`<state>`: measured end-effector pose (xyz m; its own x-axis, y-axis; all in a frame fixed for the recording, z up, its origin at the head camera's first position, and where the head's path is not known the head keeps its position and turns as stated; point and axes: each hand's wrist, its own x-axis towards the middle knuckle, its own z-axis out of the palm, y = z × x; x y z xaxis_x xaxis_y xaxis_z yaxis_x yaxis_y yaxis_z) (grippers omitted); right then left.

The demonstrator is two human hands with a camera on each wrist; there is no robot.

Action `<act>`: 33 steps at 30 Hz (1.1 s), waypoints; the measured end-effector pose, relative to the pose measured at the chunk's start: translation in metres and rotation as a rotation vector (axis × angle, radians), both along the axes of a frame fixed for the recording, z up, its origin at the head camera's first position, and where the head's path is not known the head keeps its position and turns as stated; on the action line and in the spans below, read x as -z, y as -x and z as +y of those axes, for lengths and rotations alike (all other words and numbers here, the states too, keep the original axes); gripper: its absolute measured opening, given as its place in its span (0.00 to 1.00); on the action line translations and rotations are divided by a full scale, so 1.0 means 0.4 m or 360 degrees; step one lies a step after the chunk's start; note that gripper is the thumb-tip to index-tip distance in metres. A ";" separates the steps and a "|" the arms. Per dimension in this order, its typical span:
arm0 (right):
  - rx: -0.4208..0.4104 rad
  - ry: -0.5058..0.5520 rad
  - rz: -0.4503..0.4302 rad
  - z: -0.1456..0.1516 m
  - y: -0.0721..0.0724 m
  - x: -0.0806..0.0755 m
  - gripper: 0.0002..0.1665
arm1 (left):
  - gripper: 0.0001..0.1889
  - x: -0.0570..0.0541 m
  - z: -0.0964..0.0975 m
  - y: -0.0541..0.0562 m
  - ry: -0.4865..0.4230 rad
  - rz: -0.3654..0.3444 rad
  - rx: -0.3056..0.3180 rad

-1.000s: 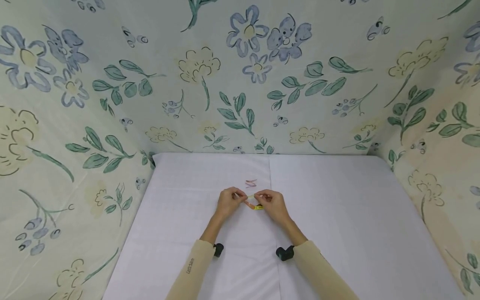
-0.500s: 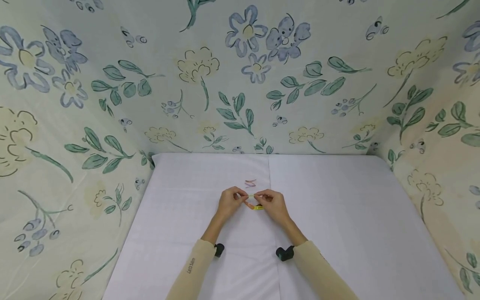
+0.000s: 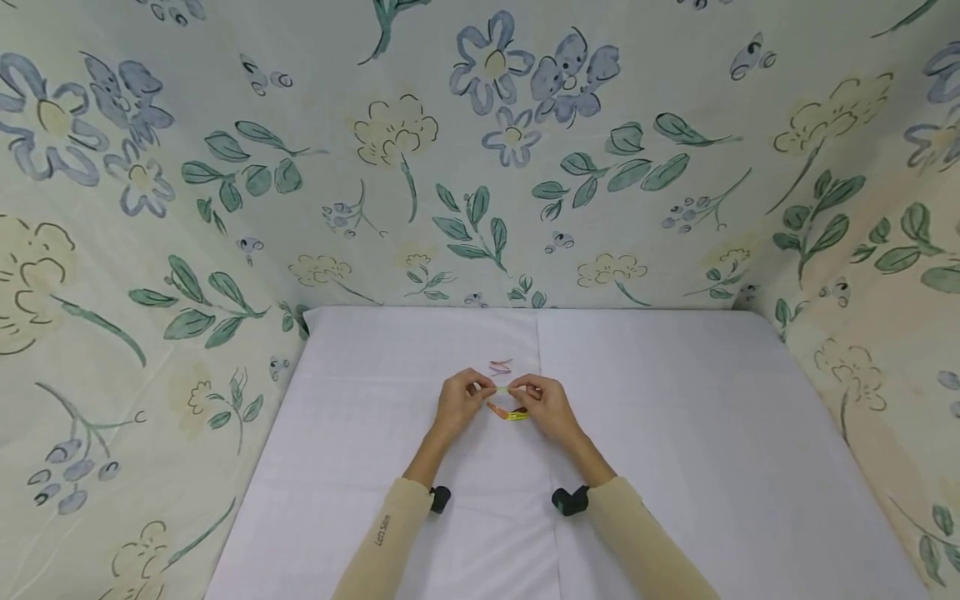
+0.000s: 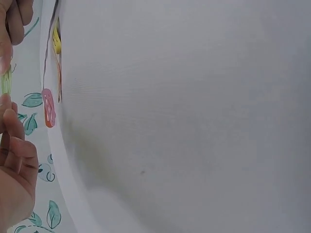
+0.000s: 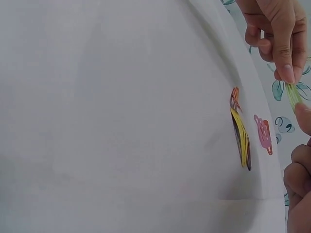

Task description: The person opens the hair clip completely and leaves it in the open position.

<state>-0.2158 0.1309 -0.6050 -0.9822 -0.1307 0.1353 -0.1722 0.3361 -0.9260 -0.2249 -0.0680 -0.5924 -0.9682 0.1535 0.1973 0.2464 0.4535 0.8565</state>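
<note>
Between my two hands is a light green snap hair clip point(image 3: 502, 388), one end pinched by each. My left hand point(image 3: 459, 402) holds its left end between thumb and fingers, and my right hand point(image 3: 546, 407) its right end. The wrist views show the green clip point(image 5: 293, 97) stretched from fingertip to fingertip, its ends covered. Beneath the hands on the white cloth lie an orange snap clip point(image 3: 498, 411) and a yellow one point(image 5: 240, 138), with a dark brown clip point(image 5: 248, 162) along the yellow one.
Just beyond the hands, pink and orange-red snap clips point(image 3: 501, 367) lie on the white-covered table point(image 3: 660, 433). Behind the table's far edge hangs a flower-printed cloth point(image 3: 480, 167), which also runs along both sides.
Both hands have shifted slightly away from the body, showing more of the orange clip below. The green clip has turned between the fingertips and now looks thinner.
</note>
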 end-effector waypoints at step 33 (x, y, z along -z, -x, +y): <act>-0.0010 0.0053 0.0074 0.013 0.010 0.005 0.07 | 0.04 -0.013 -0.021 0.018 -0.0089 0.0017 0.0121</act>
